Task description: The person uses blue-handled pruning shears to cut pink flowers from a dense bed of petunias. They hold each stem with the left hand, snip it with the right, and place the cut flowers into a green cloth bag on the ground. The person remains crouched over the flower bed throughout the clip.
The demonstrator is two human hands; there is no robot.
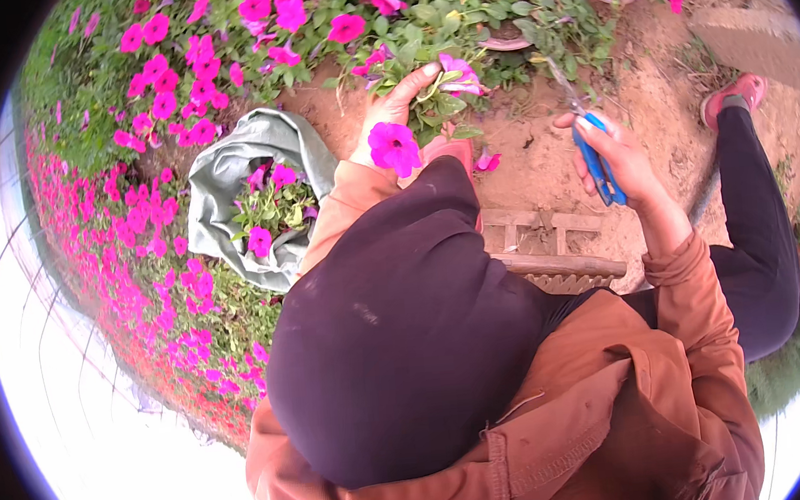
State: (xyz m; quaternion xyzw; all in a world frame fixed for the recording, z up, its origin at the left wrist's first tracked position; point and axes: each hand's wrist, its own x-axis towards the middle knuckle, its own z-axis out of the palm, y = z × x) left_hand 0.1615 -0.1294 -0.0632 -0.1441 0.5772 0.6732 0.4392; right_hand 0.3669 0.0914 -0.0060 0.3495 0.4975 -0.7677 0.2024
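Note:
My left hand [399, 102] holds a bunch of cut petunia stems [434, 106] with leaves and pink blooms, above my knee. In my right hand [618, 155] is a pair of pruning scissors with blue handles [596, 157], the metal blades pointing up toward the plants; whether the blades are apart I cannot tell. Left of my left forearm stands a grey-green woven sack [209, 201], its mouth rolled down, with petunia cuttings [277, 207] inside. A single pink flower [487, 161] hangs or lies just below the held bunch.
Flowering petunias [196, 76] spread along the top and left. Rims of plant pots [507, 43] show among the leaves. A low wooden stool [563, 263] is under me on bare soil [541, 168]. My pink shoe [747, 92] rests at the right, near a grey-brown slab [754, 46].

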